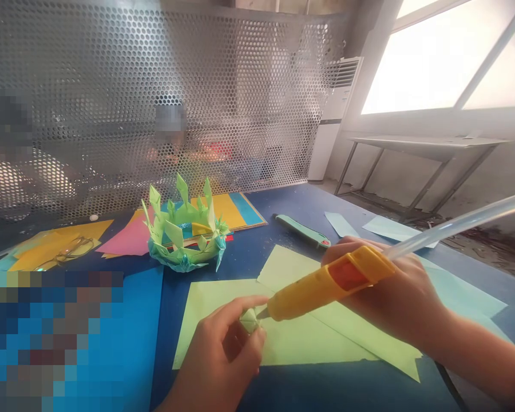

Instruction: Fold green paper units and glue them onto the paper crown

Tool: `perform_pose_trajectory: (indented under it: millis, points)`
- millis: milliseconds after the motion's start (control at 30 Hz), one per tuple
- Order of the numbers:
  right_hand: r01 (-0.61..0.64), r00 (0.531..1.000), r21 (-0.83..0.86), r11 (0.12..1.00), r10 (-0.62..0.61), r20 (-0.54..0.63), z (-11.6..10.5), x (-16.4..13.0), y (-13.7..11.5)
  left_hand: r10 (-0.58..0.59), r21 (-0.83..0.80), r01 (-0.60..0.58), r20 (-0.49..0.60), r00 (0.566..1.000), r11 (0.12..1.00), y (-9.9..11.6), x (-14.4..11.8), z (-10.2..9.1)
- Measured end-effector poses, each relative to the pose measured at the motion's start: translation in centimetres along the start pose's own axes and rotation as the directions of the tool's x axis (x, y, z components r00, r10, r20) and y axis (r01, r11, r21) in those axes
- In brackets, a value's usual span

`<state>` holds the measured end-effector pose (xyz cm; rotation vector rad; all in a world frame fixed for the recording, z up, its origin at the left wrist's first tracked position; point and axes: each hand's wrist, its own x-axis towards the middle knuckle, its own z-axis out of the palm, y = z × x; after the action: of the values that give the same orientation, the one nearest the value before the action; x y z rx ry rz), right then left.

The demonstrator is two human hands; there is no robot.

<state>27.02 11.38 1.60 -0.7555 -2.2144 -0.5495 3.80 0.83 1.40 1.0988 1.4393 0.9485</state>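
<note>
Pinched between the fingers of my left hand (223, 343) is a small folded piece of light green paper (249, 320). My right hand (395, 297) grips a yellow hot glue gun (309, 289), with a clear glue stick (463, 222) coming out of its back end. The gun's metal nozzle touches or nearly touches the folded paper; I cannot tell which. Under both hands lie light green paper sheets (214, 320). Beyond my left hand stands a crown of folded paper (184, 234), green points above a teal base.
A green utility knife (302, 230) lies past the sheets. Pale blue paper pieces (467, 286) are on the right, yellow paper (68, 240) and pink paper (126, 236) on the left. A perforated metal screen (240, 103) rises at the back, with people behind it.
</note>
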Motion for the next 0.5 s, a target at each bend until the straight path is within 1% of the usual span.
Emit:
perform_pose_trajectory:
  millis: [233, 400, 500]
  points:
    - [0.022, 1.0, 0.004, 1.0, -0.022, 0.011, -0.12, 0.08, -0.07, 0.015, 0.028, -0.014, -0.036, 0.999, 0.999, 0.01, 0.07, 0.11]
    - [0.046, 0.999, -0.005, 0.999, -0.046, 0.022, -0.67, 0.6, -0.28, 0.02, 0.048, -0.018, -0.034, 0.999, 0.999, -0.16, 0.13, 0.1]
    - [0.058, 0.998, 0.001, 0.998, -0.058, 0.024, -0.65, 0.82, -0.46, 0.027, 0.039, -0.026, -0.045, 0.999, 0.999, -0.37, 0.17, 0.14]
